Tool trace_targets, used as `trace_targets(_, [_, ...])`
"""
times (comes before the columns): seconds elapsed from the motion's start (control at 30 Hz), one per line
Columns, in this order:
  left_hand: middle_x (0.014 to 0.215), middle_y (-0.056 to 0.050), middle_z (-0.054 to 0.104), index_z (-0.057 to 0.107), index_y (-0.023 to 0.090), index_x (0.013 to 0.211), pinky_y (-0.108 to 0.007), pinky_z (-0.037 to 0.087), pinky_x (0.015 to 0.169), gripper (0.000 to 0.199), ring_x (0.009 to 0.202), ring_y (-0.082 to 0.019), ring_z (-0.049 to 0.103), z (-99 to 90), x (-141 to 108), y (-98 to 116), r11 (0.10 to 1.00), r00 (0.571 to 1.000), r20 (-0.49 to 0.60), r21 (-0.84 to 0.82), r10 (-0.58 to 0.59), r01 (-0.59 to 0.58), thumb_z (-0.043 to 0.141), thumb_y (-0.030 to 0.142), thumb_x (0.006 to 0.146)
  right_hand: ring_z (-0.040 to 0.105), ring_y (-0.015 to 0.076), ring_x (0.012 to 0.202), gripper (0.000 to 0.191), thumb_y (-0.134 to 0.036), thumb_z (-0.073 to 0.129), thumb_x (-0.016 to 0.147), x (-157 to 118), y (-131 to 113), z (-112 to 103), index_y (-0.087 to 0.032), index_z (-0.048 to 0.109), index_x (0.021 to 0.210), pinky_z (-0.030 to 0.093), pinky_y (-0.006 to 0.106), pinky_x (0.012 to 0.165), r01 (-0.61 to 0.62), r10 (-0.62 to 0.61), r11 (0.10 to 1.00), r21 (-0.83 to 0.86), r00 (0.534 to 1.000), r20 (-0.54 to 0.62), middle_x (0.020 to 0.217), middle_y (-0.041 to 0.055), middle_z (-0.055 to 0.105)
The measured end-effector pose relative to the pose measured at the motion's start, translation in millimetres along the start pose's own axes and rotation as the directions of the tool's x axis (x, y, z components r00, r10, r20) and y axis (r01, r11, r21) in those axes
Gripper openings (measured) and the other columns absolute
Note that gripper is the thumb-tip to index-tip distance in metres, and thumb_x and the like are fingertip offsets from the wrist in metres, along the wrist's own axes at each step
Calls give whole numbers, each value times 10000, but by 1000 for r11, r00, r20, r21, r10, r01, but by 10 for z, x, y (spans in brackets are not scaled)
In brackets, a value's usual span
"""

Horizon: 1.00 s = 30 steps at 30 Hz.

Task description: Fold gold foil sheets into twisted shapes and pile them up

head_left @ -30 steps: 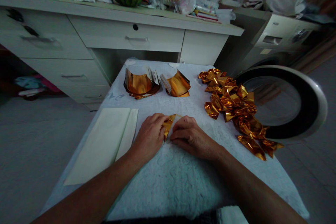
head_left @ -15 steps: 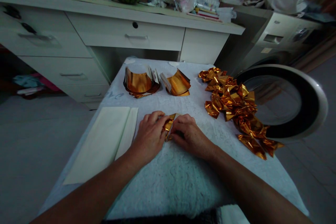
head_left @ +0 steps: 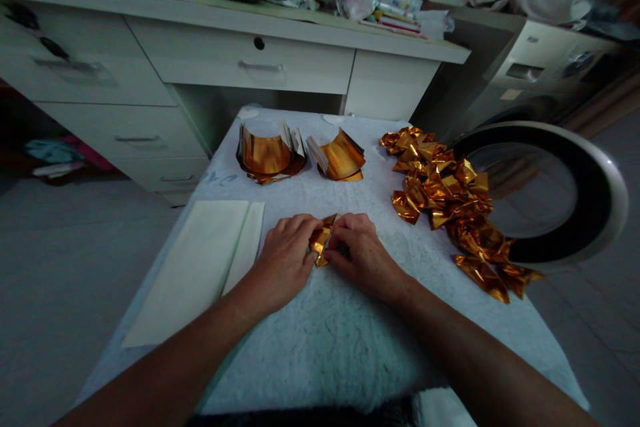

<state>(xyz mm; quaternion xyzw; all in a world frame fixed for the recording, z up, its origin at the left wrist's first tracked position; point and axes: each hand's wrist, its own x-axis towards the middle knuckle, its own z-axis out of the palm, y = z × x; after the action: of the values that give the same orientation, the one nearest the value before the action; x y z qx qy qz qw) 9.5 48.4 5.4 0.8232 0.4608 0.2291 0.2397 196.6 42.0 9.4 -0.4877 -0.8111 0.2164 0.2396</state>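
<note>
A small table covered with a white textured cloth [head_left: 330, 347] is shown from above, with both hands meeting near its middle. A piece of gold foil paper [head_left: 321, 240] is held between the left hand [head_left: 287, 260] and the right hand [head_left: 360, 255], low over the cloth; whether it touches the cloth cannot be told. The fingers of each hand are curled together and pinched on the foil, the left from its left edge, the right from its right edge. A stack of pale paper sheets [head_left: 200, 267] is seen lying flat just beside the left hand. Two curved stacks of unfolded gold sheets [head_left: 265, 155] [head_left: 339, 160] are placed side by side at the far end of the table. A heap of folded gold pieces [head_left: 445, 197] is spread along the right edge, well apart from the hands. A cabinet with drawers [head_left: 240, 67] is seen beyond the table, and a round white-rimmed appliance door [head_left: 607, 213] to the right.
</note>
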Motion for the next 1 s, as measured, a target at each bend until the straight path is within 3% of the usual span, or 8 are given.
trace_targets(0.1, [1074, -48, 600, 530, 231, 941, -439, 444, 898, 235, 1018, -250, 516, -24, 9, 34, 999, 1000, -5, -33, -7, 7, 512, 52, 789, 487, 208, 935, 90, -144, 676, 818, -1, -2, 9, -177, 625, 751, 366, 372, 847, -19, 19, 1000, -3, 1000, -1, 943, 46, 576])
trace_targets(0.23, [1126, -53, 580, 546, 216, 798, -461, 432, 929, 177, 1060, -255, 505, -30, 14, 31, 1000, 1000, 11, -23, 13, -12, 512, 43, 803, 480, 212, 942, 90, -141, 686, 810, 3, -13, 9, -175, 622, 756, 360, 371, 843, -42, 42, 999, -14, 999, -4, 944, 46, 575])
trace_targets(0.77, [1239, -53, 525, 579, 212, 856, -492, 401, 1010, 94, 1145, -270, 474, -44, -8, 14, 999, 993, 108, 33, -42, 39, 541, 127, 864, 473, 216, 952, 80, -166, 658, 833, -2, -24, 34, -183, 613, 770, 356, 370, 842, -79, 79, 995, -59, 997, 0, 956, 44, 567])
trace_targets(1.0, [1265, -60, 516, 579, 211, 886, -496, 404, 1003, 50, 1155, -286, 471, -26, -22, 26, 998, 994, 95, 54, -50, 45, 609, 201, 847, 463, 231, 963, 40, -183, 642, 840, -4, -47, 33, -189, 603, 837, 367, 381, 846, -101, 102, 987, -124, 995, 2, 977, 60, 554])
